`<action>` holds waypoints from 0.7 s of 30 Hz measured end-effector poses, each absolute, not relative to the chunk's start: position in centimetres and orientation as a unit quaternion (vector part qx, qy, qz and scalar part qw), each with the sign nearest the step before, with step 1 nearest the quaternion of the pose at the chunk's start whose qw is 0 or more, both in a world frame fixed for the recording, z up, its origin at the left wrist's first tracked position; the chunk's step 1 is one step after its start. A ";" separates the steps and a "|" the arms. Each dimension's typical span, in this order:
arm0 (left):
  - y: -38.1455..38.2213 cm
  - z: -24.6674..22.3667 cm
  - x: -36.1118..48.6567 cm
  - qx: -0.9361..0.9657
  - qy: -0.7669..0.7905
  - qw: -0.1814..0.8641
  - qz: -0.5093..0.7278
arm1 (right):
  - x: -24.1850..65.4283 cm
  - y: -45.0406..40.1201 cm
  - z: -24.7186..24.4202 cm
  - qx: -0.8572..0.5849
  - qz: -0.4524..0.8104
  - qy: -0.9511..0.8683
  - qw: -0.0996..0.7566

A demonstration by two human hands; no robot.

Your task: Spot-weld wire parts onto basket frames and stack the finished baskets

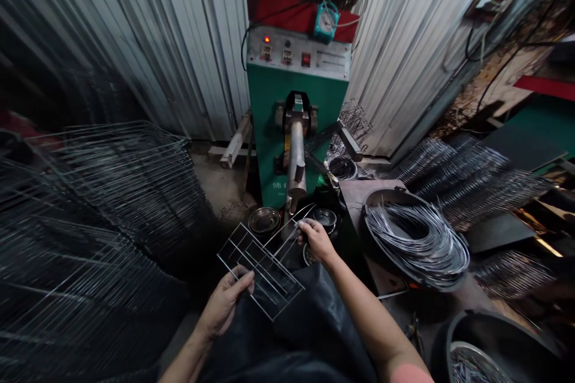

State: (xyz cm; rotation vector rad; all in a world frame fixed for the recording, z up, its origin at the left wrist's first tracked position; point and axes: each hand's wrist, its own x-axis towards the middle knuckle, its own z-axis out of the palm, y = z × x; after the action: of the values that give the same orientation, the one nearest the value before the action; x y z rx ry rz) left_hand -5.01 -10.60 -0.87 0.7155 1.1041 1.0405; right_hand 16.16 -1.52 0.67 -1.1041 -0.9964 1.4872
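My left hand (227, 299) grips the near left edge of a flat wire rack (265, 272), thumb on top. The rack is a rectangle of thin metal rods with inner crossbars, tilted over my lap. My right hand (318, 240) is closed in a pinch on a thin bent wire (283, 229) at the rack's far side. Whether that wire is joined to the rack I cannot tell. Just beyond my hands is the round metal arm (296, 158) of a green machine (268, 102), its lower tip close above the wire.
Tall stacks of wire racks (135, 191) stand at left. To the right, a black basin (371, 239) holds coiled wires (417, 245); another black basin (442, 335) is nearer. Metal bowls (264, 220) sit below the machine. Ribbed wire bundles (471, 173) lie far right.
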 end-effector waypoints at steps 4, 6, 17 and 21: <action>-9.8 -0.5 -4.9 0.291 0.487 0.686 0.456 | 16.1 -0.5 0.8 -0.453 0.621 -0.400 0.499; -9.5 -0.2 -4.9 0.287 0.487 0.685 0.458 | 16.1 -0.1 0.8 -0.451 0.630 -0.390 0.498; -9.3 1.6 -4.9 0.265 0.506 0.690 0.444 | 15.9 0.4 1.5 -0.475 0.637 -0.363 0.486; -9.3 1.2 -4.5 0.253 0.510 0.678 0.464 | 17.2 -2.9 1.6 -0.506 0.592 -0.427 0.460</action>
State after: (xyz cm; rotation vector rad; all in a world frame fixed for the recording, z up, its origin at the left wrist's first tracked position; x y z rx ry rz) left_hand -4.52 -9.29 1.21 0.5681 1.1469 1.0436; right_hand 17.23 -2.93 1.61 -1.2450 -1.0500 1.4584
